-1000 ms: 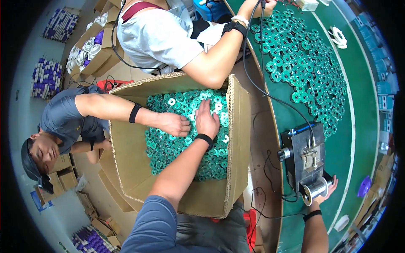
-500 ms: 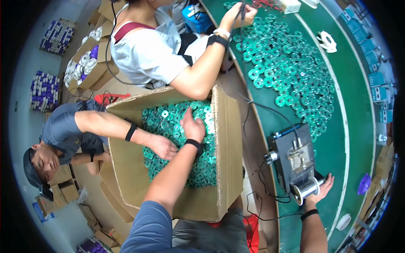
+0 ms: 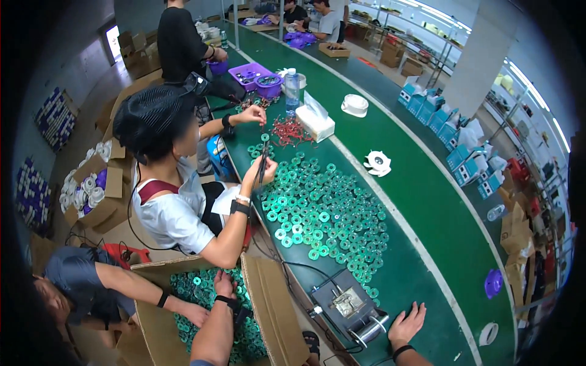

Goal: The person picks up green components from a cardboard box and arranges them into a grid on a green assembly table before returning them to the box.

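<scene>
My left hand (image 3: pixel 224 285) reaches down into a cardboard box (image 3: pixel 276 314) of green ring-shaped circuit boards (image 3: pixel 189 283). It touches the boards, with its fingertips turned away and hidden. My right hand (image 3: pixel 408 324) lies open on the green table (image 3: pixel 436 314), fingers apart and holding nothing. Just left of it is a metal spool (image 3: pixel 368 329), apparently of solder wire, on a dark soldering device (image 3: pixel 345 299). A co-worker's hand (image 3: pixel 196 315) is in the same box, close to my left forearm. Many more green ring boards (image 3: pixel 329 210) are heaped on the table.
Beside me, a seated person (image 3: pixel 177 201) holds a ring board and dark cables over the table. Red wires (image 3: pixel 292 131), a tissue box (image 3: pixel 315 122), a water bottle (image 3: pixel 292 91) and purple baskets (image 3: pixel 247 74) stand farther along. White round housings (image 3: pixel 378 163) lie across the table.
My view has swung up and to the right, showing more of the table and room. My right hand has come off the spool onto the tabletop. My left hand stays in the box.
</scene>
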Demonstrator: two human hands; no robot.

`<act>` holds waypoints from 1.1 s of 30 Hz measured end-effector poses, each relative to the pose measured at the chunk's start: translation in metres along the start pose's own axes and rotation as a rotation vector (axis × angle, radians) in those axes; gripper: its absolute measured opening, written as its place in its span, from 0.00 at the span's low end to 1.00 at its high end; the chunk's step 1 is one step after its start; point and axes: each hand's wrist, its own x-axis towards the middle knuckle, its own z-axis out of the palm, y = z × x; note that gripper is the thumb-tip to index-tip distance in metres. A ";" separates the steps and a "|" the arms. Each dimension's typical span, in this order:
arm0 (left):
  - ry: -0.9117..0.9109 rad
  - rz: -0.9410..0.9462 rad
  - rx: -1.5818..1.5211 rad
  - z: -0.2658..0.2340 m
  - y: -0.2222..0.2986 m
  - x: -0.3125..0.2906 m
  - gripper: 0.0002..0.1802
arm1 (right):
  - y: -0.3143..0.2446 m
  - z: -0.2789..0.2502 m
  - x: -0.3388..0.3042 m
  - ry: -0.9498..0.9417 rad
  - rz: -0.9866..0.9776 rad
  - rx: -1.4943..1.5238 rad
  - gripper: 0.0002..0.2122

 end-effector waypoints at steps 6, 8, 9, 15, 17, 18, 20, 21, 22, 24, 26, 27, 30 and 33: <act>0.037 0.008 0.030 0.005 0.003 -0.002 0.33 | -0.006 0.001 0.002 -0.017 0.021 0.018 0.26; 0.060 -0.002 0.051 0.007 0.011 -0.011 0.35 | -0.008 0.001 0.003 -0.047 0.033 0.053 0.27; 0.057 0.005 0.054 0.006 0.015 -0.017 0.35 | -0.009 -0.001 0.004 -0.047 0.037 0.059 0.27; -0.041 0.048 0.014 -0.015 0.053 -0.123 0.41 | -0.009 -0.013 0.005 -0.074 0.098 0.070 0.27; -0.060 0.130 0.016 -0.033 0.077 -0.181 0.42 | -0.010 -0.012 0.005 -0.088 0.086 0.072 0.27; -0.067 0.183 0.010 -0.048 0.082 -0.210 0.42 | -0.011 -0.013 0.005 -0.095 0.081 0.080 0.27; -0.067 0.357 -0.097 -0.075 0.084 -0.268 0.37 | -0.011 -0.014 0.005 -0.100 0.069 0.090 0.27; -0.156 0.442 0.038 -0.083 0.091 -0.300 0.36 | -0.004 -0.011 0.004 -0.088 0.076 0.088 0.27; -0.236 0.528 0.173 -0.094 0.098 -0.334 0.36 | -0.001 -0.009 0.003 -0.093 0.080 0.087 0.27; -0.115 0.666 0.428 -0.113 0.090 -0.391 0.31 | 0.002 -0.007 0.002 -0.085 0.077 0.095 0.28; -0.043 0.661 0.475 -0.126 0.070 -0.431 0.29 | 0.006 -0.001 0.007 -0.109 0.083 0.111 0.28; -0.034 0.762 0.752 -0.133 0.067 -0.443 0.30 | 0.011 -0.001 0.005 -0.103 0.026 0.166 0.28; 0.025 1.024 1.182 -0.152 0.050 -0.447 0.29 | 0.020 0.007 0.000 -0.138 -0.106 0.334 0.26; 0.086 0.964 1.092 -0.120 0.068 -0.440 0.24 | 0.047 0.009 0.029 -0.083 -0.260 0.475 0.26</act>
